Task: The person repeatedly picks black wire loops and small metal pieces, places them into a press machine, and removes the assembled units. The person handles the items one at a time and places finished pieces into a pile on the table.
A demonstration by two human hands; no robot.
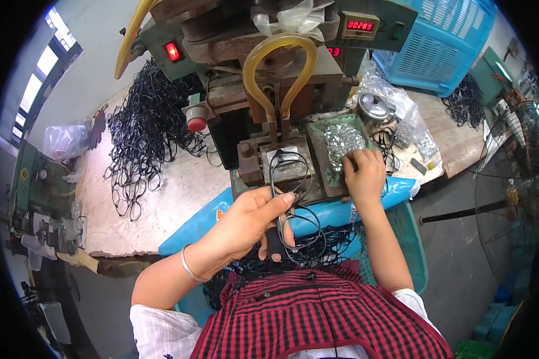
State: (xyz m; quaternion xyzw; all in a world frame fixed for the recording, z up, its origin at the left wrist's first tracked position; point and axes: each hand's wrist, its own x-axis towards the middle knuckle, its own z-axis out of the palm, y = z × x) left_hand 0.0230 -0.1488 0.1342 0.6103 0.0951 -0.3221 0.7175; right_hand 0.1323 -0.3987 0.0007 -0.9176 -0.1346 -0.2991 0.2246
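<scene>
My left hand (245, 218) is closed round a thin black cord loop (321, 230), in front of the press. Part of the loop reaches up over the metal die block (288, 170). A dark wrap (275, 244) covers one of that hand's fingers. My right hand (366, 176) pinches at the near right edge of a green tray (318, 142). Small shiny metal pieces (343, 139) are heaped in the tray; whether one is between my fingertips cannot be made out. A bent yellowish tube (250, 66) runs down to the press above the die.
Many black cord loops (153, 113) lie heaped on the table at left, more on my lap. A red button (196, 124) juts from the press. At right stand a metal pot (374, 109), a blue crate (437, 45) and a fan (509, 185). Blue plastic sheeting (197, 218) covers the near edge.
</scene>
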